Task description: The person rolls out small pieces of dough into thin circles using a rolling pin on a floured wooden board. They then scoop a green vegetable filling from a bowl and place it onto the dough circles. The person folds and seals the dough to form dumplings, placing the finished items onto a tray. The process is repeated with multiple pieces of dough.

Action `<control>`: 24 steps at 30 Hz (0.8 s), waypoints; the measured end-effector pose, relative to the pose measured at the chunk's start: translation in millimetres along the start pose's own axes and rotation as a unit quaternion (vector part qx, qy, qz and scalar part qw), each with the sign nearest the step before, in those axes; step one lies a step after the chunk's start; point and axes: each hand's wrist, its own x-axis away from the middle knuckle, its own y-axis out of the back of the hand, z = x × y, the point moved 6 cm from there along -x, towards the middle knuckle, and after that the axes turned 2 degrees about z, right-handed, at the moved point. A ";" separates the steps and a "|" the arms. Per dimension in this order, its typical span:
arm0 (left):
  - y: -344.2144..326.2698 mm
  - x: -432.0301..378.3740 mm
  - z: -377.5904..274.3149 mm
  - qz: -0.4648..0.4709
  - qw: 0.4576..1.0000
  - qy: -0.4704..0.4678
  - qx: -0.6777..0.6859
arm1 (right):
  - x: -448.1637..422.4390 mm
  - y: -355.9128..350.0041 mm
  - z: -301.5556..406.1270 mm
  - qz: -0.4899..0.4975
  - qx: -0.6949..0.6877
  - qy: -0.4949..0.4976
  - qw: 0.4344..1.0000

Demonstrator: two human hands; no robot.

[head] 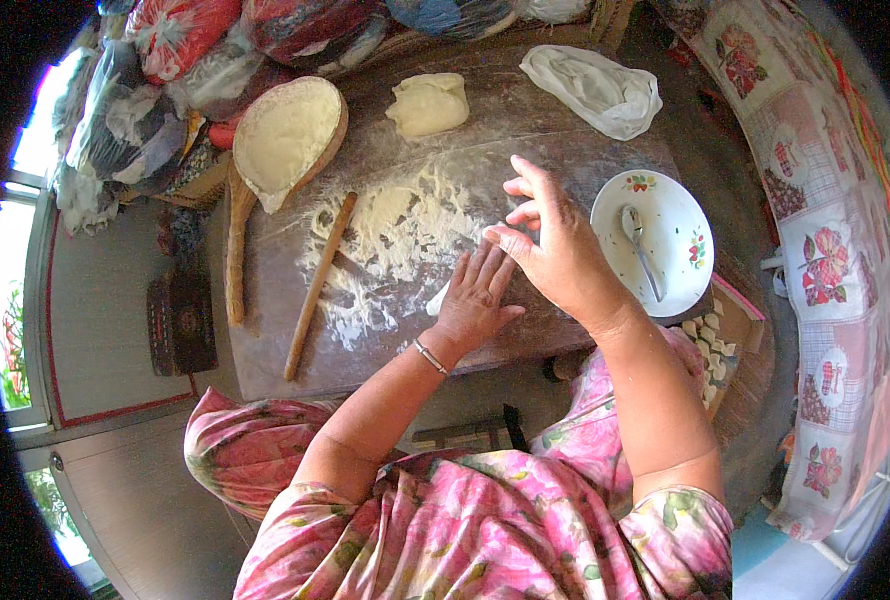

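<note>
My left hand lies palm down on the floured wooden board, its fingers stretched out. A small white piece of dough shows at its left edge; the rest of that piece is hidden. Just above the board, my right hand is raised with fingers curved and apart, holding nothing that I can see. Its thumb is close to the left fingertips. Loose flour spreads left of both hands. A thin wooden rolling pin lies slantwise beyond the flour.
A flour-filled gourd scoop, a wooden stick, a dough lump and a plastic bag lie on the board. At right, a white bowl holds a metal spoon. Shaped dumplings sit below it. Stuffed bags line the back.
</note>
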 end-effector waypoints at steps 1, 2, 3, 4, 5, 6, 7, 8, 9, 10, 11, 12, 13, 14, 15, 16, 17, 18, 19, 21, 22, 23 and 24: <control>0.0 -1.2 4.0 0.001 1.000 -0.002 -0.024 | 0.8 -0.2 0.0 0.000 0.001 -0.001 1.000; 0.3 -3.8 14.7 0.002 0.999 -0.003 -0.047 | 1.2 -1.0 -1.6 -0.002 0.003 -0.003 1.000; 1.7 -6.2 26.3 0.002 0.997 -0.004 -0.071 | 0.7 -1.2 -2.8 -0.003 0.005 -0.004 1.000; 2.2 -6.9 44.0 -0.004 0.993 0.013 -0.121 | -0.9 -1.1 -3.6 -0.004 0.005 -0.003 1.000; 9.2 -6.3 65.1 -0.048 0.992 0.050 -0.102 | -2.5 -0.3 -2.7 -0.003 0.004 -0.006 1.000; 15.2 -3.7 90.1 -0.089 0.989 0.087 -0.084 | -3.8 -1.3 -2.0 -0.002 0.002 -0.010 1.000; 13.9 2.7 119.1 -0.133 0.976 0.092 -0.144 | -4.3 -3.6 0.1 0.000 -0.004 -0.014 1.000; 25.5 -4.1 128.4 -0.120 0.970 0.153 -0.146 | -3.6 0.9 -2.3 -0.005 0.006 -0.010 1.000; 32.7 -2.4 141.4 -0.130 0.963 0.191 -0.138 | -3.7 1.3 -1.7 -0.008 0.010 -0.004 1.000; 33.6 0.1 143.8 -0.134 0.961 0.205 -0.132 | -3.6 1.5 -0.4 -0.011 0.014 0.003 1.000; 34.3 3.5 145.5 -0.137 0.958 0.218 -0.126 | -3.2 0.3 0.5 -0.003 0.012 -0.007 1.000; 25.5 8.6 138.6 -0.117 0.961 0.208 -0.137 | -3.8 -2.3 2.8 0.007 0.010 -0.016 1.000; 10.8 12.1 123.2 -0.097 0.965 0.196 -0.145 | -3.7 -4.4 2.6 0.017 0.011 -0.026 0.999; 7.4 5.8 95.0 -0.060 0.972 0.207 -0.093 | -1.8 -2.2 -1.7 0.012 0.020 -0.025 0.999; 10.1 3.8 67.0 -0.040 0.980 0.180 -0.070 | -1.1 -2.2 -3.7 0.009 0.023 -0.020 0.999; 12.7 4.4 43.6 -0.020 0.987 0.154 -0.049 | -1.3 -3.1 -3.9 0.008 0.025 -0.013 1.000; 10.2 6.6 28.8 -0.001 0.991 0.129 -0.027 | -0.7 -3.5 -3.9 0.010 0.024 -0.016 1.000; 7.7 10.4 21.5 0.007 0.995 0.096 -0.023 | -1.5 -4.9 -2.4 0.013 0.019 -0.016 1.000; 4.0 13.9 16.0 0.014 0.998 0.062 -0.020 | -2.3 -6.4 -1.2 0.015 0.014 -0.017 1.000; 0.7 14.6 24.5 0.008 0.998 0.060 -0.024 | -4.6 -8.8 1.7 0.011 0.014 -0.001 1.000; 1.6 10.8 42.5 -0.004 0.995 0.090 -0.029 | -4.4 -8.6 1.9 0.007 0.016 0.004 1.000; 3.1 7.8 60.9 -0.017 0.992 0.120 -0.035 | -4.2 -8.0 2.6 0.006 0.018 0.005 1.000; 8.7 6.8 77.6 -0.050 0.983 0.154 -0.090 | -4.3 -7.1 3.3 0.002 0.019 0.006 1.000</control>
